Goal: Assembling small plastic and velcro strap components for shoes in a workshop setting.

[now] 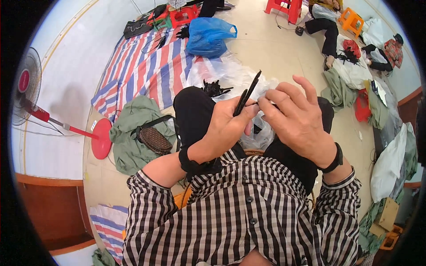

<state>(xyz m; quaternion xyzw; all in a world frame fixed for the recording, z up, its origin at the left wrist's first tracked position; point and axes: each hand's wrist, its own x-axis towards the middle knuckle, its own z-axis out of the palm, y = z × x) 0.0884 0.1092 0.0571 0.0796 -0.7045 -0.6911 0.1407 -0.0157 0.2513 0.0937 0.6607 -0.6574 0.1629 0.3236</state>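
Left hand (224,124) pinches black strips (251,91) between thumb and forefinger, their long ends sticking up past the fingertips, above the lap between the knees. Right hand (295,119): thumb and forefinger close together at the left thumb tip, can't tell what they pinch; other fingers raised, spread. Below, clear plastic (257,137) between knees; black bundle (215,88) just beyond left knee. Blue bag (208,37) sits at striped sheet (146,66)'s right edge. Left: green cloth (133,113) just beside fan (103,139). Tile floor (284,53) runs ahead, right of blue bag, up to red stool (288,9).
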